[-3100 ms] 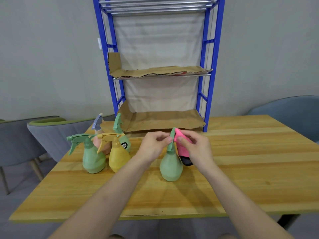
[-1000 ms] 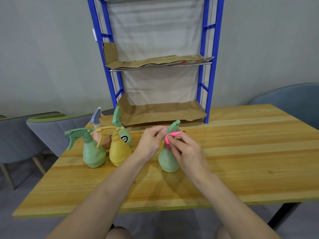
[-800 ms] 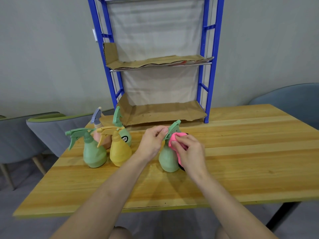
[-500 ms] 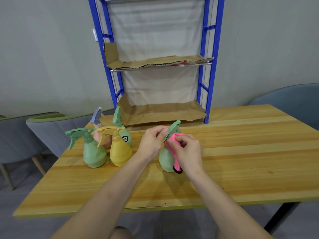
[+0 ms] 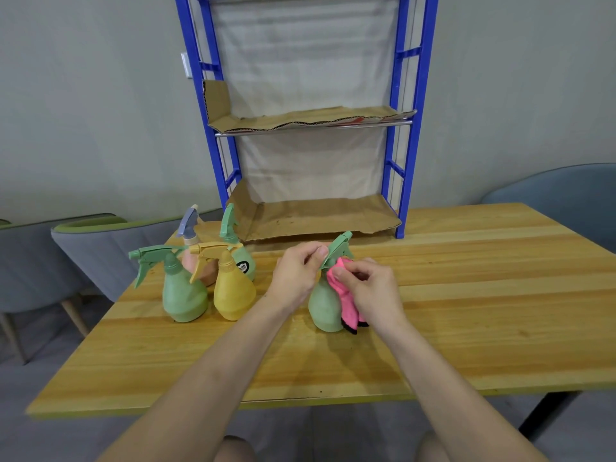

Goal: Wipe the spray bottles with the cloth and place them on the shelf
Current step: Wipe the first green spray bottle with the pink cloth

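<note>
Green spray bottle [image 5: 322, 306] stood upright on table [image 5: 483, 295], mid view. Left hand [image 5: 295, 278] pinched its trigger head, thumb and fingers curled onto the nozzle end. Right hand [image 5: 375, 291] at the bottle's 3 o'clock, fingers curled and clamping pink cloth [image 5: 346, 306] against neck and shoulder; cloth tail hung down that side to the tabletop.

Four more bottles clustered at 9 o'clock, well apart from the held one: green bottle [image 5: 183, 296], yellow bottle [image 5: 233, 293], peach bottle [image 5: 192, 261] and stickered green bottle [image 5: 242, 260] behind.

Shelf [image 5: 320, 220] at 12 o'clock, no bottles on its cardboard tiers; judged first bottle mid-wipe.

Risks:
- hard sideways rub from 3 o'clock could tip the bottle, held only by its head
- squeezing the trigger could spray
- warped cardboard could leave a placed bottle wobbling
</note>
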`<state>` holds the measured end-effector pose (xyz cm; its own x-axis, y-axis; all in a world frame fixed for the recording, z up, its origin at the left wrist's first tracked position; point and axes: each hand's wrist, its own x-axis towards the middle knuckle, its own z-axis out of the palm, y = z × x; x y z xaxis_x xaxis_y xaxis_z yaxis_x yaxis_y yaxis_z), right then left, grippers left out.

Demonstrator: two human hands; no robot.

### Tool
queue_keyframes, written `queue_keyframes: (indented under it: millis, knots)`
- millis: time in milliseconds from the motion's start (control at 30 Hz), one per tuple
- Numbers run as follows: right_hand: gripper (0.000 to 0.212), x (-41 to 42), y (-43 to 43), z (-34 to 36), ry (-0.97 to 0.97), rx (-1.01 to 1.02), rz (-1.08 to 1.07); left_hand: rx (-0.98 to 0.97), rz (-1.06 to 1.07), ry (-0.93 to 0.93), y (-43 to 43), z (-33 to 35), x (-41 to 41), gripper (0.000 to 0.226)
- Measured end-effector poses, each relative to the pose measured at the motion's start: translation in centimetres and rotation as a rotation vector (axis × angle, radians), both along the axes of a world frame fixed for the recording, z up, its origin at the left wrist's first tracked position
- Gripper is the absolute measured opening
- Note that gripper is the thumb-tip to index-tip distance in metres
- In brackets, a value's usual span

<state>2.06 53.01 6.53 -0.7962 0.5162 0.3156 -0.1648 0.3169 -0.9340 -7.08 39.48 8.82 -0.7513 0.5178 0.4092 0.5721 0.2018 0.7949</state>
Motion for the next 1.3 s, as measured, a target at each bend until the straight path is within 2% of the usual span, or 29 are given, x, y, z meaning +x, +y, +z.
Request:
queue_keyframes:
  millis: [100, 200, 300, 467, 633, 733, 833, 1033, 1167, 1300]
  knots:
    - [0.018, 0.0, 0.4, 0.0, -0.006, -0.033, 0.024, -0.004, 0.006, -0.008, 0.1, 0.0, -0.1, 0.037]
    - [0.005, -0.1, -1.2, -0.5, 0.008, 0.099, -0.105, 0.014, 0.022, -0.018, 0.1, -0.3, -0.2, 0.037]
    - [0.006, 0.0, -1.8, -0.7, 0.009, 0.221, -0.132, 0.012, 0.024, -0.014, 0.0, -0.4, -0.3, 0.036]
    - [0.015, 0.1, 0.5, 0.2, -0.055, 0.047, 0.046, -0.024, 0.009, 0.005, 0.0, 0.0, -0.3, 0.041]
    - [0.021, 0.2, 0.2, 0.3, -0.096, 0.085, 0.039, -0.146, 0.09, 0.038, -0.2, 0.4, -0.4, 0.036]
    - [0.025, 0.3, 0.3, 0.1, -0.128, 0.089, 0.068, -0.126, 0.116, 0.026, -0.3, 0.9, -0.3, 0.031]
    - [0.031, 0.9, 0.2, 0.0, -0.12, 0.0, 0.049, -0.113, 0.152, 0.014, -0.3, 1.2, 0.0, 0.026]
    - [0.022, 1.2, -1.1, 0.5, -0.046, -0.096, -0.04, -0.121, 0.164, 0.014, -0.5, 1.2, 0.7, 0.019]
    - [0.018, 0.5, -1.7, -0.1, -0.023, -0.007, -0.114, -0.132, 0.198, 0.04, -0.4, 0.9, 0.3, 0.016]
    - [0.016, 0.7, -1.3, -0.1, -0.033, 0.033, -0.079, -0.093, 0.172, 0.084, -0.1, 0.1, -0.3, 0.016]
